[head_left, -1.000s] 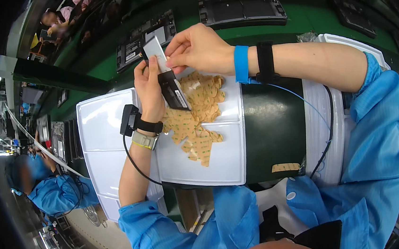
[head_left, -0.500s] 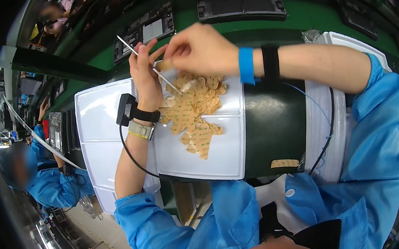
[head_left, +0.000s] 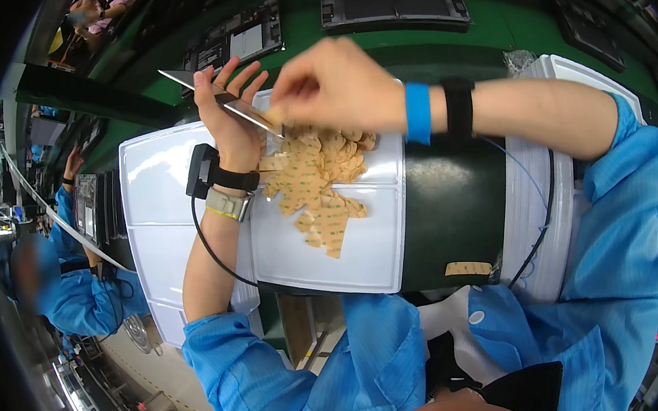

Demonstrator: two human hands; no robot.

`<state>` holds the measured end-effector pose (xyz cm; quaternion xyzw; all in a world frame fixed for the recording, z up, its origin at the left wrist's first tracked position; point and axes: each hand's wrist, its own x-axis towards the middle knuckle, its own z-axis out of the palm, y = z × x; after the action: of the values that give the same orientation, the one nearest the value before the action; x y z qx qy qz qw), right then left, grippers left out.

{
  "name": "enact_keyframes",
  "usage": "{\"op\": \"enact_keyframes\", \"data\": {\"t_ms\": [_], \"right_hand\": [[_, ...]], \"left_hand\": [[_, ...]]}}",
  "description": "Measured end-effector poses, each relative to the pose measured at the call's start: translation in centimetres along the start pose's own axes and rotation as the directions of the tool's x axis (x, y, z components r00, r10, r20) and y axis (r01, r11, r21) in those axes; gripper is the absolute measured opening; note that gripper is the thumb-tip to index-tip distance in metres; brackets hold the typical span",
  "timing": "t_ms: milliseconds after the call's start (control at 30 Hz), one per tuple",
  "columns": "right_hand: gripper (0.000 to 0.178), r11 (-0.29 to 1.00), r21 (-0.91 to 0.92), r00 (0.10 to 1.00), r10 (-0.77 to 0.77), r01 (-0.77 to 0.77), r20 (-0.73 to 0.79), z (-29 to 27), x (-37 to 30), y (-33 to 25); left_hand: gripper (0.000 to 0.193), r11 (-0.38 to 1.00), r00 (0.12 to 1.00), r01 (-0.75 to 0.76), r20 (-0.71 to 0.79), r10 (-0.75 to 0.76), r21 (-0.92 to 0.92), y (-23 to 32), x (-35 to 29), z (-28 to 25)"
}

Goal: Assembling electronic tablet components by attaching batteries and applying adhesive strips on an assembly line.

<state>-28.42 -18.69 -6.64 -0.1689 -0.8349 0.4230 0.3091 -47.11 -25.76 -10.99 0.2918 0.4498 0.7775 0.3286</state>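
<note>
My left hand (head_left: 230, 132) holds a thin flat panel (head_left: 252, 113) with a silvery edge and a dark face, tilted nearly edge-on, thumb on one side and fingers spread behind. My right hand (head_left: 338, 87) is closed in a pinch at the panel's lower right end. Its fingertips are blurred by motion, with a small tan paper piece (head_left: 277, 117) at them. Below both hands, a heap of tan paper strips (head_left: 315, 179) with green marks lies in a white tray (head_left: 369, 264).
Another white tray (head_left: 164, 243) adjoins on the left; stacked white trays (head_left: 533, 258) stand at right. One loose tan strip (head_left: 468, 268) lies on the dark green bench. Opened flat devices (head_left: 397, 0) line the far side. A co-worker in blue (head_left: 87, 305) sits at left.
My left hand has turned the panel so more of its face shows, and has shifted slightly left. The right hand keeps its pinch at the panel's end, moving slightly.
</note>
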Motion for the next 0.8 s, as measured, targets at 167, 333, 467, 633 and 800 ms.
{"op": "enact_keyframes", "data": {"t_ms": [167,333,467,633,800], "right_hand": [[0.015,0.994,0.106,0.995,0.009,-0.019,0.098,1.0,-1.8,-1.0],[0.012,0.962,0.165,0.975,0.205,-0.216,0.082,-0.2,0.1,0.2],[0.013,0.959,0.075,0.941,0.249,-0.273,0.229,-0.9,-0.1,0.2],[0.013,0.892,0.158,0.841,0.323,-0.424,0.435,-0.2,-0.9,-0.1],[0.019,0.944,-0.184,0.759,0.331,-0.275,0.561,-0.2,-1.3,0.7]], "left_hand": [[0.060,0.991,0.996,-0.084,0.032,0.081,0.105,-0.3,-0.5,0.9],[0.074,0.989,0.985,0.132,0.123,-0.123,-0.067,0.8,0.0,0.1],[0.084,0.989,0.998,0.048,-0.038,-0.054,-0.143,3.0,2.4,-1.8],[0.084,0.996,0.993,0.028,0.120,-0.018,-0.082,5.1,3.5,-1.0],[0.076,0.998,0.952,0.061,0.303,-0.051,-0.023,7.8,6.2,-0.1]]}}
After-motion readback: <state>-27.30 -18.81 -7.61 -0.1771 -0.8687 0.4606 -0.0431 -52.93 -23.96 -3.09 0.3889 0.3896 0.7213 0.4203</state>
